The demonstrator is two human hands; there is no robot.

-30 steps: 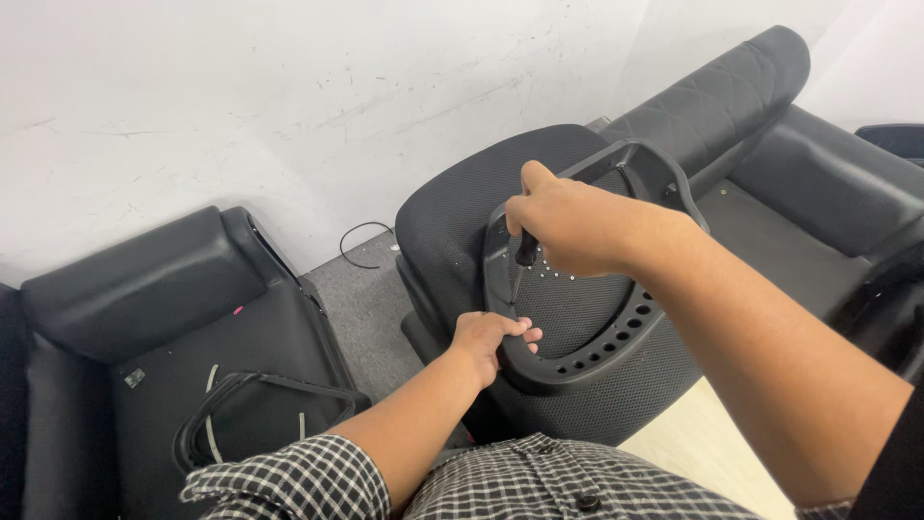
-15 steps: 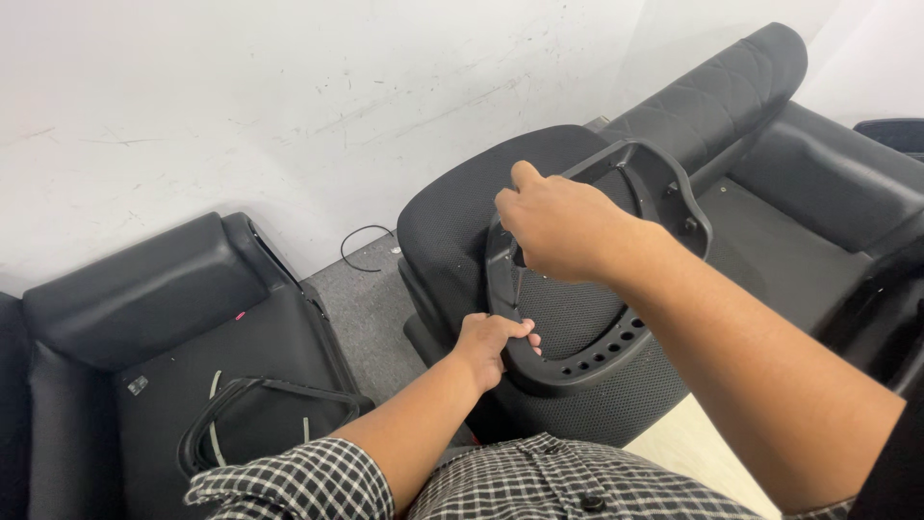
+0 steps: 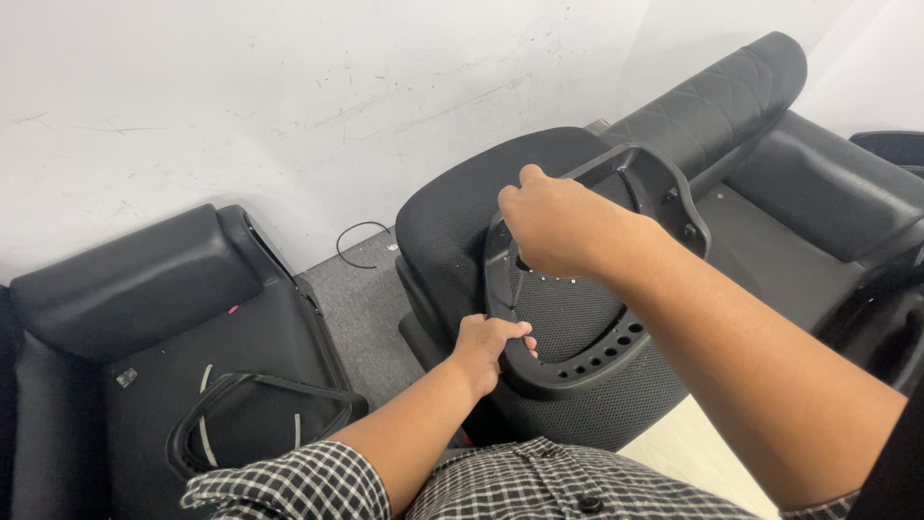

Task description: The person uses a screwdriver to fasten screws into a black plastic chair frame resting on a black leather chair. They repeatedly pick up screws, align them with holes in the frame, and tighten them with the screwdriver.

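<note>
A black plastic ring-shaped frame with a row of holes lies on the mesh back of a black seat part in front of me. My left hand grips the frame's lower left edge. My right hand is closed in a fist around a thin tool, a screwdriver, whose shaft points down at the frame's left rim. The tool's handle is hidden inside the fist.
Another black padded seat part lies on the floor at the left with a black frame on it. More black upholstered pieces stand at the right. A black cable lies by the white wall. A pale board is near my lap.
My right hand has shifted slightly left and down over the frame's left rim, hiding more of the screwdriver. My left hand has kept its grip on the frame.
</note>
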